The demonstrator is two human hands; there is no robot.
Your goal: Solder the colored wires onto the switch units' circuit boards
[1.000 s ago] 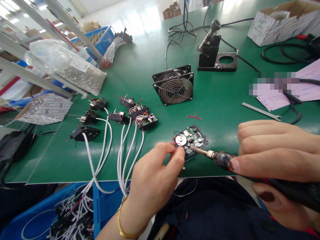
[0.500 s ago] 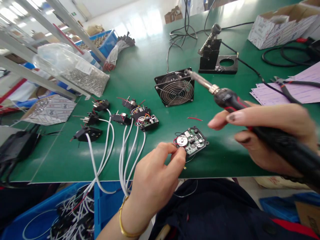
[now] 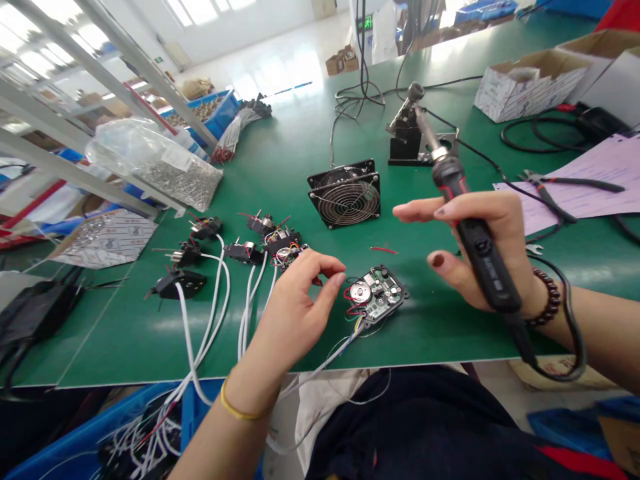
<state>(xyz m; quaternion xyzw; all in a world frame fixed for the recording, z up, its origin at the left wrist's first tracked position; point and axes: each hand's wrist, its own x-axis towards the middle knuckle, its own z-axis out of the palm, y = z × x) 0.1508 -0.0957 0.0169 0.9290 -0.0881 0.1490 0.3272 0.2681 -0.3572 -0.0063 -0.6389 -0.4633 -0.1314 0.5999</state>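
Observation:
A soldering iron (image 3: 480, 247) rests in my right hand (image 3: 495, 253), its tip pointing up and away in front of the black iron stand (image 3: 405, 143). My left hand (image 3: 305, 307) is just left of a small circuit board unit (image 3: 380, 293), thumb and forefinger curved toward each other with a gap and nothing seen between them. The unit lies on the green table (image 3: 435, 333), with a grey-white cable (image 3: 330, 360) running from its lower edge. Behind it are a short red wire (image 3: 384, 250) and a black fan (image 3: 345, 197).
Several black units (image 3: 177, 283) with white cables lie at left, above a blue bin (image 3: 60, 440). Pliers (image 3: 550, 193) lie on pink papers (image 3: 600, 177) at right. Open cartons (image 3: 525, 87) stand at the back right. A bag of metal pins (image 3: 165, 160) sits back left.
My left hand has let go of the board unit and moved left. The soldering iron in my right hand has swung more upright, its tip now by the stand instead of the fan.

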